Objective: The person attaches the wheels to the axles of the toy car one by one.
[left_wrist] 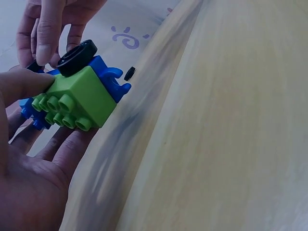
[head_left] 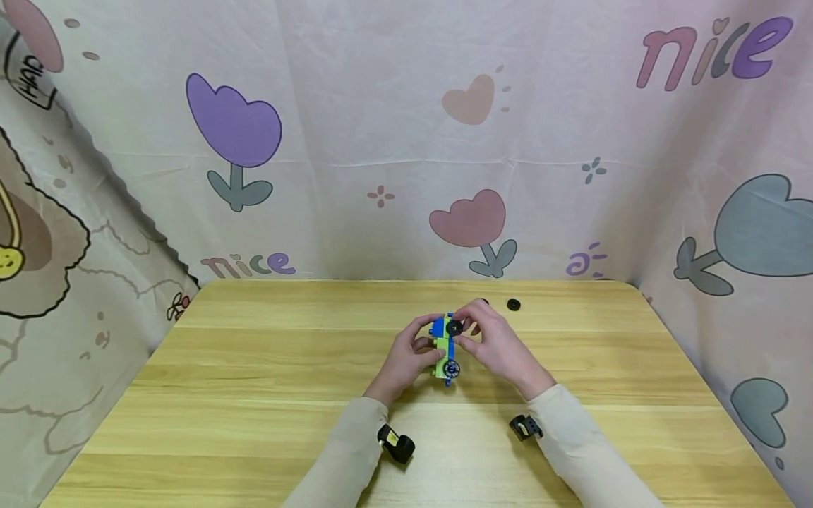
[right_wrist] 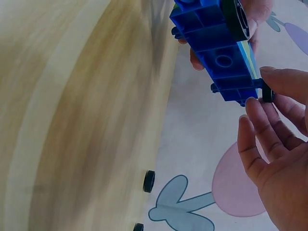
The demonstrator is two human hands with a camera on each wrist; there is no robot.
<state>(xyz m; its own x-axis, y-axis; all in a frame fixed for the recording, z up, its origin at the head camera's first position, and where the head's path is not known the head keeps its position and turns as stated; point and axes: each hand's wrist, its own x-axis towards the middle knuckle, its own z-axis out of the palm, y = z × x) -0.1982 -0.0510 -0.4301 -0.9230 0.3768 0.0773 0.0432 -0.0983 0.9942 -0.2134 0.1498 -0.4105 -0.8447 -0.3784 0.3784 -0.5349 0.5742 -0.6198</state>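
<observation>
A toy car of building blocks [head_left: 441,346], with green and blue bricks on a blue base [right_wrist: 224,60], is held above the table on its side. My left hand [head_left: 404,360] grips its green bricks [left_wrist: 89,94] between thumb and fingers. One black wheel [head_left: 451,369] sits on the car's near end. At the far end, my right hand [head_left: 502,349] pinches another black wheel [right_wrist: 267,93] against an axle stub of the base. Whether that wheel is fully seated I cannot tell. On the base's opposite side, the stubs carry no wheels in the right wrist view.
Two loose black wheels lie near the table's back edge: one wheel [head_left: 514,305] in plain sight, another wheel [head_left: 485,301] partly behind my right hand. The wooden table [head_left: 254,374] meets a patterned curtain [head_left: 343,141] at the back. Both wrists wear small black cameras [head_left: 396,444].
</observation>
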